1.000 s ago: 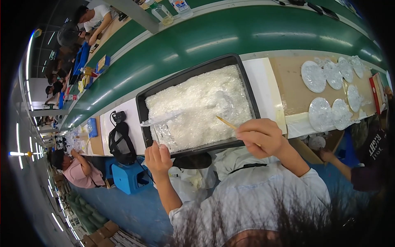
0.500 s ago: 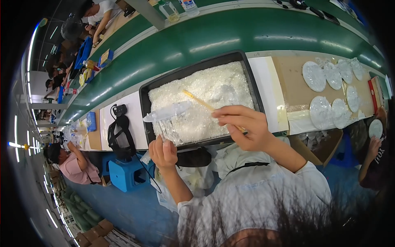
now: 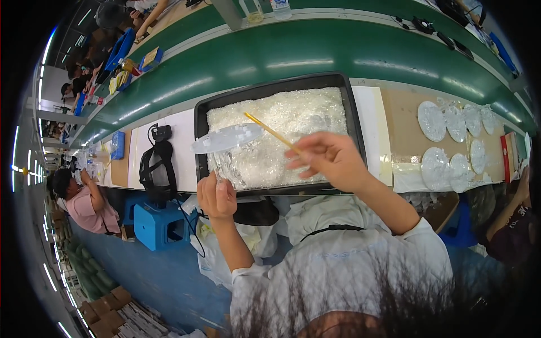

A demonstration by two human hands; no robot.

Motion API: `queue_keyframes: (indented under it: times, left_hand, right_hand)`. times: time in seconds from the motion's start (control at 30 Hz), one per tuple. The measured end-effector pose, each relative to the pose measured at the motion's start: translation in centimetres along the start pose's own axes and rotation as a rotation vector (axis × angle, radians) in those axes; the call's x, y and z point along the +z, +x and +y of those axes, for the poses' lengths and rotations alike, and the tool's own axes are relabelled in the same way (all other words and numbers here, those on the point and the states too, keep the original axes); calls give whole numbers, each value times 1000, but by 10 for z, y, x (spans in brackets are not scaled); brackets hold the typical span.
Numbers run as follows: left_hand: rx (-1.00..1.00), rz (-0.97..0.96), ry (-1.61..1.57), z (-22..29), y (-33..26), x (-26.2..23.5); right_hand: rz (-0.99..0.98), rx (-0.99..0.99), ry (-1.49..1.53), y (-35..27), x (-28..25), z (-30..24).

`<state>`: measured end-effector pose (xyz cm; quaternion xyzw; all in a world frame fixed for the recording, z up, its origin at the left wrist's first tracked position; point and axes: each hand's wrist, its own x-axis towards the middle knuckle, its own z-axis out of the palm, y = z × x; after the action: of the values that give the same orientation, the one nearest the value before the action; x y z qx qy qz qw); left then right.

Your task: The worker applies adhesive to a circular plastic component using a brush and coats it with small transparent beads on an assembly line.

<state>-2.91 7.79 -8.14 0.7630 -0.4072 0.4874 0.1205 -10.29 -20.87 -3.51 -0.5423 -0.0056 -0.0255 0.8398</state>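
My left hand (image 3: pixel 217 197) is closed around the lower end of a clear piece topped by a pale translucent disc (image 3: pixel 225 139). The disc is tilted, seen nearly edge-on, with small shiny bits on its face. Between the fingers of my right hand (image 3: pixel 329 160) is a thin yellow stick (image 3: pixel 270 132), its far tip above the disc's right side and apart from it. The right fingers are slightly blurred. Both hands are at the near side of a black tray (image 3: pixel 354 121) filled with clear glittering granules (image 3: pixel 298 118).
Several frosted round pieces (image 3: pixel 434 169) stand on a brown board (image 3: pixel 403 129) to the right. A black mesh strap item (image 3: pixel 160 169) lies left of the tray. Blue stools (image 3: pixel 155 228) stand below the table. Co-workers sit at left (image 3: pixel 93 205) and right.
The right hand has shifted its hold on the stick, and the tip has risen from the disc. The left hand still holds the disc piece. The whole view has turned slightly.
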Motion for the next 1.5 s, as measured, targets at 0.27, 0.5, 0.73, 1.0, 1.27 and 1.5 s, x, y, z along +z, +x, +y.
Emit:
queue_keyframes:
  times: [0.27, 0.5, 0.73, 1.0, 1.27, 1.5]
  left_hand:
    - [154, -50, 37, -12, 9, 6]
    - [215, -92, 74, -16, 16, 5]
    - [34, -37, 7, -13, 1, 7]
    - [-435, -84, -76, 4, 1, 11]
    - [-505, -78, -131, 5, 2, 27]
    - [-899, 27, -211, 32, 20, 25]
  right_hand:
    - [-61, 25, -72, 9, -5, -16]
    - [-75, 75, -201, 17, -11, -23]
    - [-125, 156, -284, 5, 1, -4]
    - [-38, 79, -109, 11, -1, 6]
    - [27, 125, -32, 6, -8, 3]
    - [94, 24, -40, 5, -15, 15]
